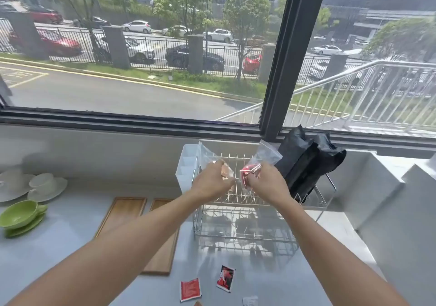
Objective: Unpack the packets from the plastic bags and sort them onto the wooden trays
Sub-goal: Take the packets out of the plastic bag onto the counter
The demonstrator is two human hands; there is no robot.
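red foil packets [247, 176] sit half out of a clear zip-top plastic bag [267, 155]; we pinch both in the right hand [265, 184], fingers curled round them, bag mouth up and away from us. the left hand [212, 183] grips a second clear plastic bag [207, 155] with a brownish packet [226, 172] inside. both bags are held in the air above the wire dish rack [243, 225], hands just beside each other. the packets lie toward the left fingers, so we judge the left is placed to draw them out. film is thin, crinkly, slippery. two flat wooden trays [122, 213] lie left of the rack, long axes running away from us, nearer the left arm. loose red sachets [190, 289] lie on the grey counter [59, 246] near its front edge, none on a tray.
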